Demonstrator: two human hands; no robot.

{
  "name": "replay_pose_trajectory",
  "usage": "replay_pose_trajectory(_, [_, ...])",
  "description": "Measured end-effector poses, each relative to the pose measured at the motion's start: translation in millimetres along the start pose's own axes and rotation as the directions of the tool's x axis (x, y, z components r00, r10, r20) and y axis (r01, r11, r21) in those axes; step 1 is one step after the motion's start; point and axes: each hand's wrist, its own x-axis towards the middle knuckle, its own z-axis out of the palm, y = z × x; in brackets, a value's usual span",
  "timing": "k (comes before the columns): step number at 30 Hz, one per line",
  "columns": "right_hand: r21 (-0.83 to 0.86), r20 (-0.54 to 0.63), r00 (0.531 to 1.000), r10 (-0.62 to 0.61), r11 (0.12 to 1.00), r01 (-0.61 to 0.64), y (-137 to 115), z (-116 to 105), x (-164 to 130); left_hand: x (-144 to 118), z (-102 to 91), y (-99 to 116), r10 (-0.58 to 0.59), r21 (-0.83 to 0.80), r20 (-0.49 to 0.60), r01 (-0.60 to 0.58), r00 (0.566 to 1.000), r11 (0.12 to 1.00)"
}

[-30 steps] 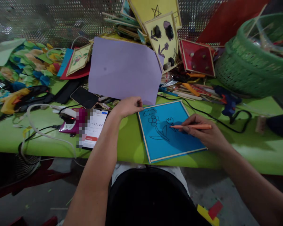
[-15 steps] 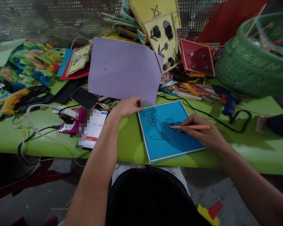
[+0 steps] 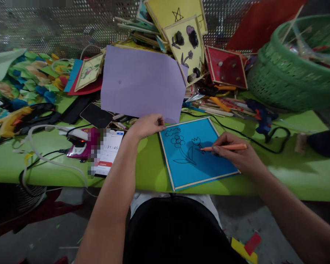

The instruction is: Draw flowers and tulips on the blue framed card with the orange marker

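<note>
Fingers (image 3: 218, 148) of the right hand (image 3: 238, 156) pinch an orange pen (image 3: 225, 147), tip on a blue framed board (image 3: 195, 154) near the green bench (image 3: 151, 165) edge; left hand (image 3: 147, 125), curled, steadies its top corner. Cloud, flower and tulip are outlined; right half seems undrawn. Purple paper (image 3: 141, 82) lies behind

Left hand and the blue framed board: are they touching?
Touching. The head view shows the left hand with its fingertips resting on the upper left corner of the blue framed board, no gap visible, while the right hand holds the orange pen.
</note>
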Motion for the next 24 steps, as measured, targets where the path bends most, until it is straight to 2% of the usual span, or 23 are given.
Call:
replay_pose_trajectory(5, [0.043, -0.001, 1.000, 0.011, 0.999, -0.011, -0.3, -0.9, 0.2, -0.5, 0.6, -0.5, 0.000, -0.035, -0.003, 0.000, 1.000, 0.999])
replay_pose_trajectory(24, [0.128, 0.000, 1.000, 0.021, 0.992, -0.021, 1.3, -2.3, -1.1, 0.4, 0.1, -3.4, 0.005, -0.008, -0.001, -0.005, 1.000, 1.000])
